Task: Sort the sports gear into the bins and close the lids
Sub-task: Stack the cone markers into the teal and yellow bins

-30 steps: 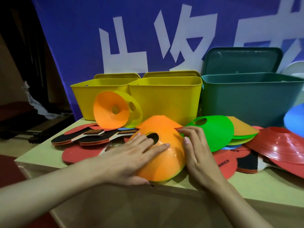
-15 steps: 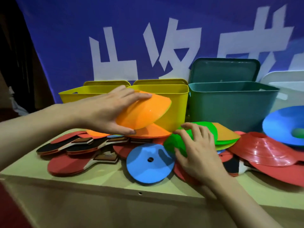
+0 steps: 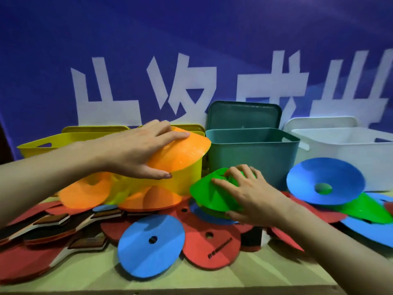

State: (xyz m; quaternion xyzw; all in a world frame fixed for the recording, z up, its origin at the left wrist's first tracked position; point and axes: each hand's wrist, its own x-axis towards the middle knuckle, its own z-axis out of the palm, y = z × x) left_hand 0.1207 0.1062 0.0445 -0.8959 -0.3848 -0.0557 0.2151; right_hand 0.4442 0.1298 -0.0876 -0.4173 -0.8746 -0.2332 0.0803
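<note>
My left hand [image 3: 136, 150] grips an orange disc cone [image 3: 185, 153], fingers on top and thumb beneath, and holds it tilted over the rim of the right yellow bin [image 3: 187, 177]. My right hand [image 3: 248, 192] grips a green disc cone [image 3: 209, 193] lying on the pile in front of the teal bin [image 3: 255, 152]. A second yellow bin [image 3: 63, 141] stands at the far left. More orange cones [image 3: 85, 194] lean against the yellow bins. Flat blue [image 3: 151, 244] and red [image 3: 209, 241] discs lie near the table's front.
Table tennis paddles [image 3: 53, 226] lie in a heap at front left. An open white bin [image 3: 344, 150] stands at back right, with a blue cone [image 3: 325, 179] in front of it. Lids lean upright behind the bins. The table edge [image 3: 191, 288] runs close below.
My left hand carried the orange cone up and right, over the yellow bin's rim. My right hand closed on the green cone. The view shifted right, revealing the white bin.
</note>
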